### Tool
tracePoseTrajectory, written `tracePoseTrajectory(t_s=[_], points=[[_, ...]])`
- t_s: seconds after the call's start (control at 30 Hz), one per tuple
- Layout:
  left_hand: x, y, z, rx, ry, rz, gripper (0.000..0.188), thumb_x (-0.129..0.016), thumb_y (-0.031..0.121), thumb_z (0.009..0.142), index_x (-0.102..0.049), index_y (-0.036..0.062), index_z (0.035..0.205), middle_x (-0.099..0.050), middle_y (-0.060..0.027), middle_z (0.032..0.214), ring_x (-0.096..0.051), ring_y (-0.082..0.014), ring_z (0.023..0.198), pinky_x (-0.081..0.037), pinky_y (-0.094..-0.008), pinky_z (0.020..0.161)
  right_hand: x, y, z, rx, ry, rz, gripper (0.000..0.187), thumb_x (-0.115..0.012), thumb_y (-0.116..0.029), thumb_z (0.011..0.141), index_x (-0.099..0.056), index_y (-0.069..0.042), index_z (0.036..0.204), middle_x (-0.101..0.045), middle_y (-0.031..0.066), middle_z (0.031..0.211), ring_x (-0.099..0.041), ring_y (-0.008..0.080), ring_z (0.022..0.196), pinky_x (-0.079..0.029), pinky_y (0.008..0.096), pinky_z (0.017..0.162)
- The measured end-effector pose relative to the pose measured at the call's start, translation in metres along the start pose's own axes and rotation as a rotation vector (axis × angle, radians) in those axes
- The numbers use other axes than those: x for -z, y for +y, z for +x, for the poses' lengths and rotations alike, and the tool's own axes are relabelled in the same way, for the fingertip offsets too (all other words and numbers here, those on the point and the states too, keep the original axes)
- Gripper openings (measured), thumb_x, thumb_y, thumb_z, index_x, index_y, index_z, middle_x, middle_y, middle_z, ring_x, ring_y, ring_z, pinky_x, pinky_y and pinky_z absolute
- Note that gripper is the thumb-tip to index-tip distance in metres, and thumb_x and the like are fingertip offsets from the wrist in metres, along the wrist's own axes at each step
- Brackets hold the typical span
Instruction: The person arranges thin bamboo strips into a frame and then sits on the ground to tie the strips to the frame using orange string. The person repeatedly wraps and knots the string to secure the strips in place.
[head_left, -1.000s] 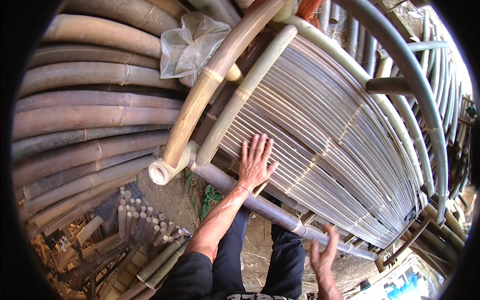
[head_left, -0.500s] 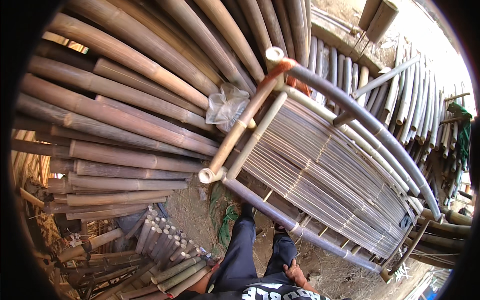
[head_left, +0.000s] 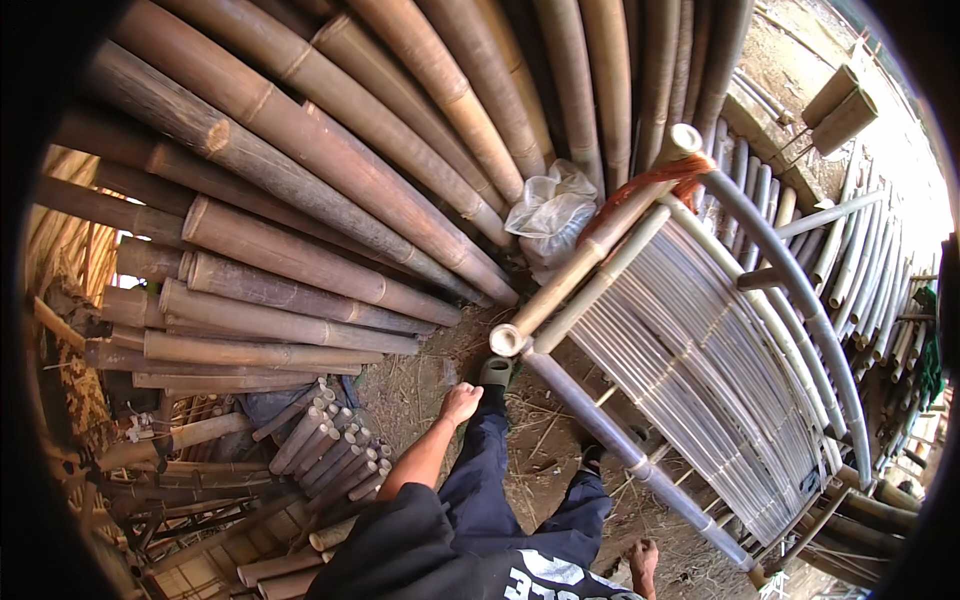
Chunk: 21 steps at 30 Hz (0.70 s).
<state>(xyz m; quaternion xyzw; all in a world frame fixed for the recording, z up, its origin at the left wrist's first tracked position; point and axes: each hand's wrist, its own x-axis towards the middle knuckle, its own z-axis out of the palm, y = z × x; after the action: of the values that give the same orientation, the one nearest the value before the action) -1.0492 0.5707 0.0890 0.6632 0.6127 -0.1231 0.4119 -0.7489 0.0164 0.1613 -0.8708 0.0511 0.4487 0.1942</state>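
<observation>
My left hand (head_left: pixel 461 402) hangs in front of my left leg with its fingers curled closed, and nothing shows in it. Low at the right of my legs is my right hand (head_left: pixel 643 560), its fingers curled in and no object visible there. Right of my legs stands a bamboo bench (head_left: pixel 690 345) with a slatted seat, its dark front rail (head_left: pixel 600 425) running past my feet. Orange-red binding (head_left: pixel 665 185) wraps its far corner post. Neither hand touches the bench. A clear plastic bag (head_left: pixel 553 218) with unclear contents sits beside its end.
Long thick bamboo poles (head_left: pixel 330 200) fan out at the left and far side, their cut ends toward me. Short cut bamboo pieces (head_left: pixel 330 440) are stacked at lower left. More poles (head_left: pixel 860 240) lie beyond the bench. Dirt floor (head_left: pixel 535 465) shows around my feet.
My view has swung left, so the bench sits further right. My left hand has come up in front of my leg. My right hand has moved out from my thigh.
</observation>
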Motion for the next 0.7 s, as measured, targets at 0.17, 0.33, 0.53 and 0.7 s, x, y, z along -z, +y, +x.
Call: tracePoseTrajectory(t_s=[0.17,0.33,0.53,0.7], points=[[-0.006,-0.060,0.118,0.009,-0.066,0.141,0.043,-0.047,0.037,0.092,-0.065,0.0005,0.102,-0.063,-0.0259,0.115,-0.057,-0.0411,0.113,-0.047,-0.0492,0.095,-0.091,-0.165,-0.009,0.098,0.031,-0.251,0.063,-0.065,-0.022,0.087,-0.041,0.000,0.140,-0.059,0.0289,0.125,-0.060,0.0419,0.112,-0.045,0.0453,0.098],[-0.015,-0.046,0.198,0.049,-0.090,0.010,0.040,-0.055,0.032,0.089,-0.063,-0.0017,0.109,-0.063,-0.0263,0.115,-0.058,-0.0419,0.111,-0.047,-0.0460,0.094,-0.201,-0.428,0.101,0.549,0.177,-0.184,0.084,-0.055,-0.048,0.095,-0.018,0.002,0.153,-0.031,0.0293,0.152,-0.040,0.0408,0.136,-0.036,0.0483,0.111],[-0.087,-0.018,0.318,-0.372,0.139,-0.187,0.040,-0.059,0.023,0.087,-0.060,-0.0011,0.119,-0.059,-0.0255,0.126,-0.055,-0.0411,0.117,-0.044,-0.0456,0.101,-0.288,-0.631,0.206,0.576,0.177,0.257,0.115,-0.073,-0.053,0.081,-0.008,0.010,0.151,-0.027,0.0336,0.151,-0.033,0.0407,0.139,-0.028,0.0427,0.115],[-0.122,0.022,0.400,-0.157,-0.059,-0.177,0.053,-0.061,0.033,0.087,-0.056,-0.0045,0.124,-0.058,-0.0297,0.124,-0.054,-0.0411,0.118,-0.044,-0.0447,0.102,-0.338,-0.635,0.206,0.647,0.413,0.153,0.100,-0.072,-0.026,0.081,-0.008,0.007,0.151,-0.031,0.0334,0.147,-0.037,0.0398,0.137,-0.031,0.0420,0.113]])
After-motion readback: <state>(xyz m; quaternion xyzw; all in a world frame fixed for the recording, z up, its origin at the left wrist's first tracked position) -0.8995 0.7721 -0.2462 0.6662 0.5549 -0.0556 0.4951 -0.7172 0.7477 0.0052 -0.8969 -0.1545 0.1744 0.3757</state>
